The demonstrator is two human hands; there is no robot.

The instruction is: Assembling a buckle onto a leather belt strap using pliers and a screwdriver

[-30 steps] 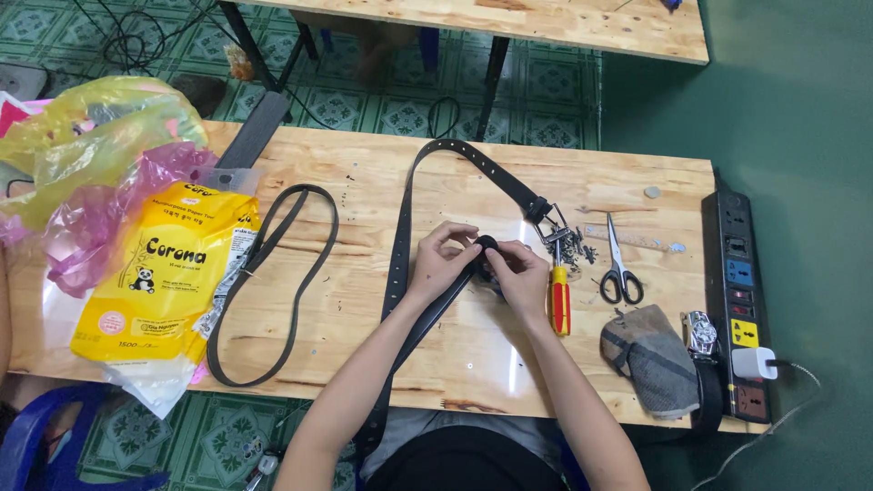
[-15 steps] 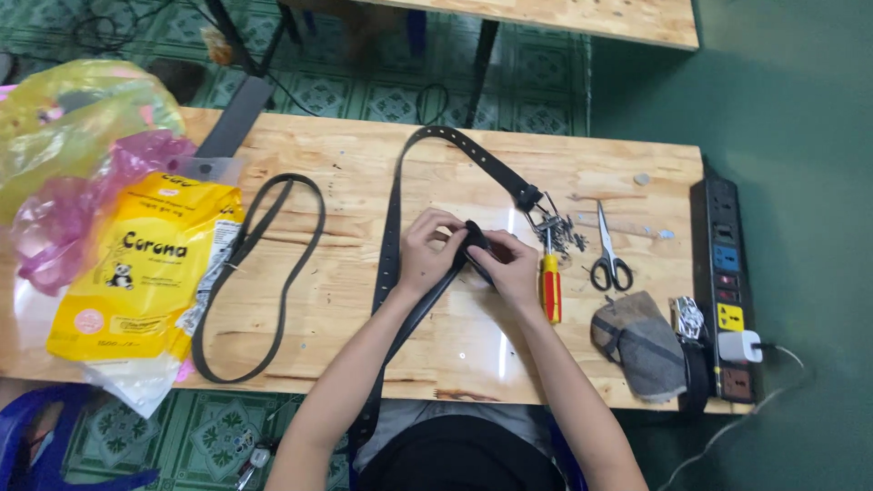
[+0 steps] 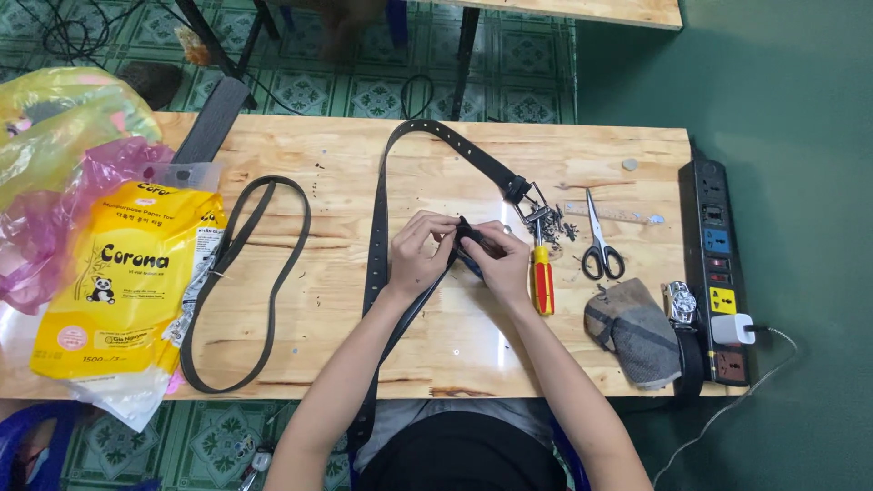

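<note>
I see the belt (image 3: 376,245) pinched between both hands, left hand (image 3: 416,255) and right hand (image 3: 502,264) together, left of the screwdriver (image 3: 542,282).

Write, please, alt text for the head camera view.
Both hands, left hand and right hand, pinch a black belt over a wooden table. A red-handled screwdriver, scissors and a yellow packet lie nearby.

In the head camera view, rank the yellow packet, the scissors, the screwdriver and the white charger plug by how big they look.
Largest to smallest:
1. yellow packet
2. scissors and screwdriver, which look about alike in length, so unranked
3. white charger plug
</note>
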